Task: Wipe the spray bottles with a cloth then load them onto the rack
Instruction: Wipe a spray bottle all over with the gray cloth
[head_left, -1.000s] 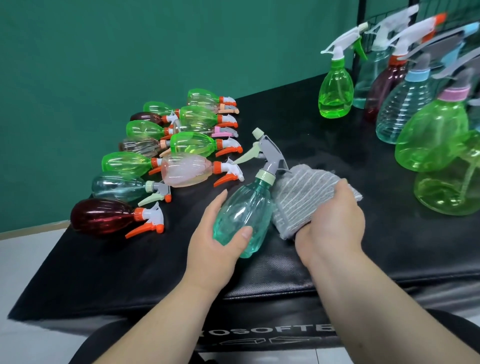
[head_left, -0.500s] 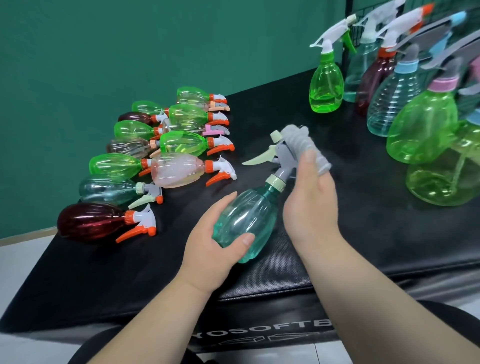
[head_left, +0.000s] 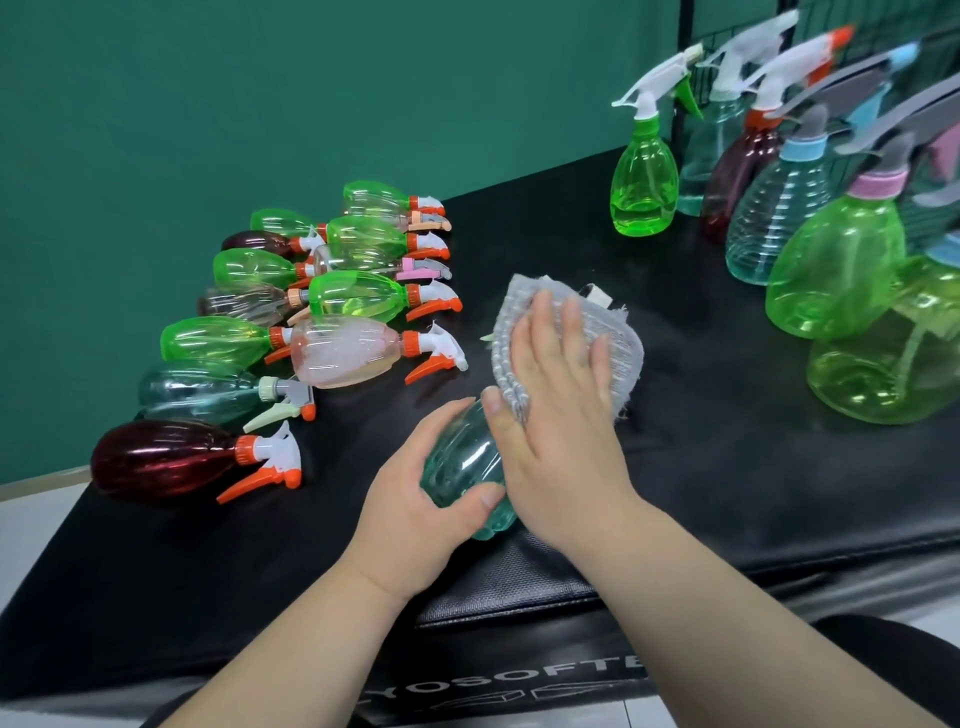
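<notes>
Bright even light; soft focus; wide-angle bending at edges.

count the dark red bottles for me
3: front red bottle lying at left, back red bottle lying behind it, standing red bottle at right. More may be hidden.

Black padded table top (head_left: 727, 467), white lettering along its front edge. Bears at the left a tight cluster of spray bottles (head_left: 358, 296) lying on their sides, triggers pointing right: dark red bottle (head_left: 161, 460) nearest, pink bottle (head_left: 345, 353) and green ones behind. Holds at the right rear upright bottles (head_left: 774, 223) packed close, small green bottle (head_left: 644, 189) leftmost.
</notes>
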